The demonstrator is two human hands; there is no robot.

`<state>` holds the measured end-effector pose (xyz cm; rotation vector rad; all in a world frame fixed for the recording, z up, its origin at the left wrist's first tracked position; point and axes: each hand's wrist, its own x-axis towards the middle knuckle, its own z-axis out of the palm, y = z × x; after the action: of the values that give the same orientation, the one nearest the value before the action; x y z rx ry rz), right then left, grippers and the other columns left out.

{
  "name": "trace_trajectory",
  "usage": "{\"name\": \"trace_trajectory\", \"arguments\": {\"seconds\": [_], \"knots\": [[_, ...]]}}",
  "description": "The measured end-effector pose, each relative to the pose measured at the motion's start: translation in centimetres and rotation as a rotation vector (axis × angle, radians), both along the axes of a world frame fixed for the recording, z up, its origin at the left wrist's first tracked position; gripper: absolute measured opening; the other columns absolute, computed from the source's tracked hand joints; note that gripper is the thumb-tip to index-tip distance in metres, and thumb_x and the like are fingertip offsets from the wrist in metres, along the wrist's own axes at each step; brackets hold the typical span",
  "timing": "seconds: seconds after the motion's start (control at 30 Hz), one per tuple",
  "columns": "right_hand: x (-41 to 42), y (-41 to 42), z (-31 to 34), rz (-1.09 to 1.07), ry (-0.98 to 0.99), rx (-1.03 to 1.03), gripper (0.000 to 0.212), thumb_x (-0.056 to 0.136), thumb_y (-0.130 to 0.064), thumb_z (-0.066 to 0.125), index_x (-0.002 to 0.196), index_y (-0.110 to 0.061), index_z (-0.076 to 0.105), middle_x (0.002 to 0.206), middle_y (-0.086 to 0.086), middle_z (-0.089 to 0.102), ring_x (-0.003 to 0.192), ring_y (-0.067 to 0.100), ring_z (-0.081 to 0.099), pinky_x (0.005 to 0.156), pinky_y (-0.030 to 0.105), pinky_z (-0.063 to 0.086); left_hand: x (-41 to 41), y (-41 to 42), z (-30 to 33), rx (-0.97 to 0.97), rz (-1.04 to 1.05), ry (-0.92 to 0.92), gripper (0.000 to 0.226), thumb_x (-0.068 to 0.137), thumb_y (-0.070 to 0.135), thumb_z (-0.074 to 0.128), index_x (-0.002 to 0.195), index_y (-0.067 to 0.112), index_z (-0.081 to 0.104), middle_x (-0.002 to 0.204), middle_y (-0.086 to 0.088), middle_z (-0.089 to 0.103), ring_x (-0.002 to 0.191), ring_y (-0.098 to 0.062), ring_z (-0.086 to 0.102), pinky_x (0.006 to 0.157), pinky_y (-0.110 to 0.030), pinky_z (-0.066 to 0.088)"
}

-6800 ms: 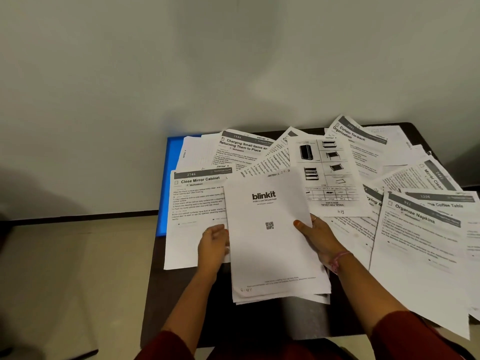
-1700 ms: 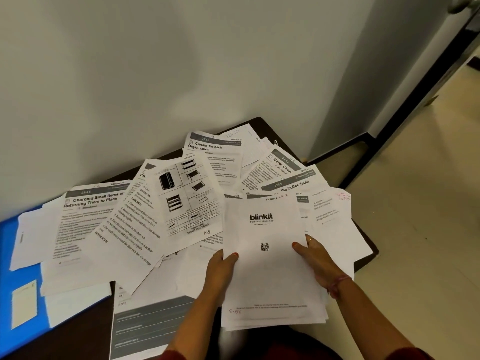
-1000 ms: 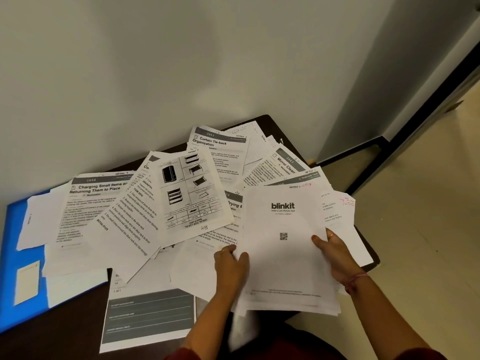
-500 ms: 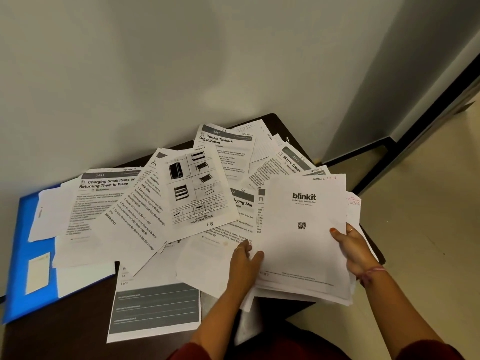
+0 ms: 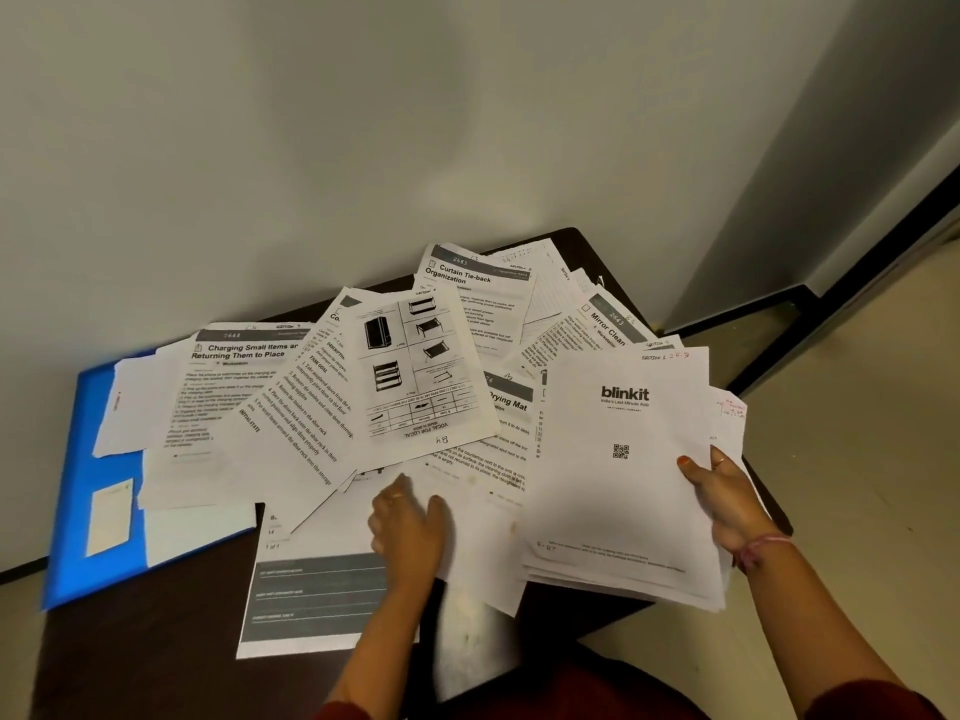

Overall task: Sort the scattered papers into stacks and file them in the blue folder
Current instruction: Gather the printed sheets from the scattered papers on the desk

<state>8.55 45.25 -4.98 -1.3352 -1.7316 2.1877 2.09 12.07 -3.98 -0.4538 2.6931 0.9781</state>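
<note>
Head cam: dark brown wooden table [image 5: 156, 641] sits in a room corner against a pale grey wall [image 5: 363, 122], w/ beige floor [image 5: 857, 459] to the right.

White printed sheets are scattered across the tabletop, overlapping each other. Readable ones: "Charging Small Items" sheet [image 5: 228, 387] at left, shelf-diagram sheet [image 5: 415, 366] lying upside down in the middle, "Curtain Tie-back Organization" sheet [image 5: 478, 298] at the back, "Mirror Clean" sheet [image 5: 597, 330] back right, "Drying Mat" sheet [image 5: 509, 433] partly covered. A grey-banded form sheet [image 5: 311, 600] lies nearest the front edge.

Bright blue flat plastic folder [image 5: 78, 511] is at the table's left end, closed-looking, partly under the loose pages. A small cream note [image 5: 110, 517] and a white slip [image 5: 130, 407] lie on top of it.

Right hand [image 5: 727, 496] grips the right edge of a gathered stack of white papers [image 5: 613, 475], thumb on top, fingers underneath; top page reads "blinkit" w/ a QR code. Stack is at the table's right side, its near edge hanging past the table. Pink thread band on that wrist.

Left hand [image 5: 408, 527] is apart from the stack, lying palm-down on a plain white loose sheet [image 5: 478, 537] in the centre, fingers bent slightly. Image is motion-blurred there, so can't tell if it's pinching the sheet or only resting on it.
</note>
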Motion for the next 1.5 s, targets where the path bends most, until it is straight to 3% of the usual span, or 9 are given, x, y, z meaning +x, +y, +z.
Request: {"name": "trace_trajectory", "arguments": {"seconds": [0.2,0.37,0.53,0.7,0.77,0.87,1.07,1.2,1.5], "knots": [[-0.6,-0.8,1.1,-0.019,0.002,-0.018,0.036,0.096,-0.007,0.051,0.13,-0.015,0.053,0.122,0.007,0.062,0.105,0.027,0.06,0.094,0.041,0.046,-0.9,-3.6,-0.1,-0.212,-0.034,-0.136,0.086,0.081,0.058,0.062,0.141,0.005,0.031,0.139,-0.019,0.034,0.126,-0.036,0.034,0.102,-0.047,0.033],[-1.1,-2.9,1.6,-0.059,0.03,-0.049,0.038,0.095,-0.008,0.052,0.132,-0.015,0.052,0.125,0.005,0.061,0.108,0.025,0.06,0.096,0.042,0.045,-0.9,-3.7,-0.3,-0.256,-0.131,-0.18,0.092,0.078,0.054,0.069,0.144,0.009,0.024,0.137,-0.014,0.033,0.126,-0.032,0.036,0.101,-0.046,0.036],[-1.0,-5.2,2.2,-0.087,0.055,-0.095,0.038,0.095,-0.007,0.053,0.132,-0.014,0.053,0.124,0.004,0.062,0.11,0.024,0.06,0.087,0.037,0.048,-1.5,-4.5,-0.2,-0.029,-0.106,-0.176,0.074,0.085,0.028,0.069,0.144,0.009,0.029,0.142,-0.01,0.043,0.127,-0.029,0.045,0.102,-0.045,0.036],[-0.6,-6.9,2.5,-0.144,0.102,-0.169,0.032,0.095,-0.007,0.051,0.122,-0.022,0.059,0.124,0.002,0.063,0.111,0.021,0.059,0.088,0.038,0.053,-1.4,-6.7,1.1,0.296,0.024,-0.166,0.037,0.096,0.017,0.052,0.13,0.002,0.048,0.121,-0.01,0.056,0.098,-0.019,0.049,0.083,-0.028,0.042],[-0.6,-7.7,2.7,-0.179,0.115,-0.24,0.029,0.096,-0.008,0.05,0.117,-0.024,0.061,0.119,0.0,0.064,0.107,0.02,0.06,0.079,0.036,0.056,-1.0,-8.4,0.9,0.392,0.114,-0.208,0.031,0.096,0.017,0.05,0.125,0.005,0.051,0.117,-0.012,0.058,0.097,-0.022,0.052,0.086,-0.033,0.047],[-0.6,-8.8,2.6,-0.232,0.129,-0.345,0.035,0.096,-0.01,0.051,0.129,-0.02,0.056,0.121,0.003,0.064,0.105,0.021,0.063,0.076,0.04,0.057,0.4,-11.0,0.6,0.565,0.285,-0.269,0.017,0.095,0.012,0.052,0.111,0.012,0.054,0.11,-0.009,0.062,0.095,-0.026,0.059,0.088,-0.041,0.052],[-1.3,-11.4,2.2,-0.283,0.147,-0.482,0.035,0.095,-0.013,0.051,0.129,-0.017,0.056,0.123,0.008,0.065,0.101,0.024,0.067,0.081,0.047,0.055,3.6,-15.0,-0.5,0.733,0.437,-0.355,0.017,0.096,0.008,0.05,0.111,0.011,0.056,0.104,-0.015,0.066,0.097,-0.035,0.064,0.086,-0.057,0.052],[-1.8,-12.6,2.5,-0.306,0.151,-0.552,0.027,0.096,-0.015,0.05,0.121,-0.015,0.059,0.109,0.006,0.07,0.095,0.023,0.069,0.075,0.044,0.058,5.2,-15.9,-0.3,0.816,0.474,-0.363,0.016,0.098,0.005,0.047,0.111,0.01,0.054,0.102,-0.014,0.066,0.089,-0.029,0.063,0.077,-0.04,0.054],[-2.3,-13.5,3.5,-0.387,0.184,-0.459,0.015,0.099,-0.015,0.044,0.101,-0.014,0.059,0.068,-0.002,0.072,0.055,0.011,0.068,0.044,0.021,0.051,5.9,-16.5,0.4,0.902,0.448,-0.404,0.015,0.095,0.005,0.05,0.108,0.011,0.056,0.107,-0.014,0.064,0.097,-0.03,0.063,0.074,-0.039,0.056]]}}
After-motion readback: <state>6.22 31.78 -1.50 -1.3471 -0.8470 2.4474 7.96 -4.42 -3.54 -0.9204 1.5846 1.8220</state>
